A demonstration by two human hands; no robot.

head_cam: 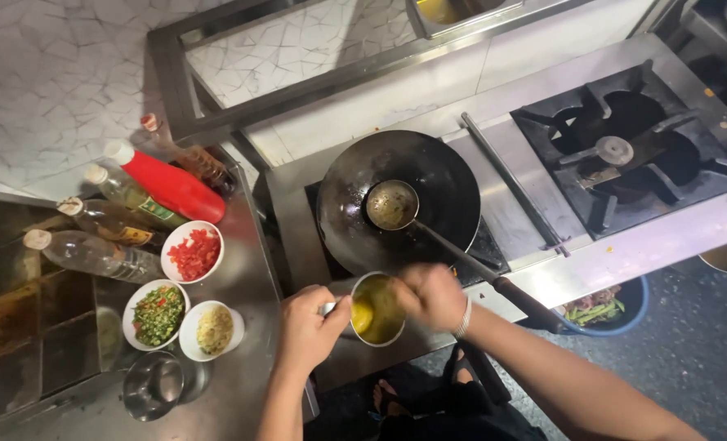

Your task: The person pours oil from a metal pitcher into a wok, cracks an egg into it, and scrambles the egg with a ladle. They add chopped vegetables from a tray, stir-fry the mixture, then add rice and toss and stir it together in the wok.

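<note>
At nine o'clock, three prep bowls [180,304] sit filled on the counter [241,384]. My left hand [308,325] grips a steel cup [377,309]; my right hand [430,296] beats egg inside. At twelve, the wok [453,192] holds only a ladle [392,204].

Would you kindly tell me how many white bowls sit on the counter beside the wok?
3: the bowl of chopped red pieces nearest the bottles, the bowl of green mix below it, and the bowl of pale mince beside that.
</note>
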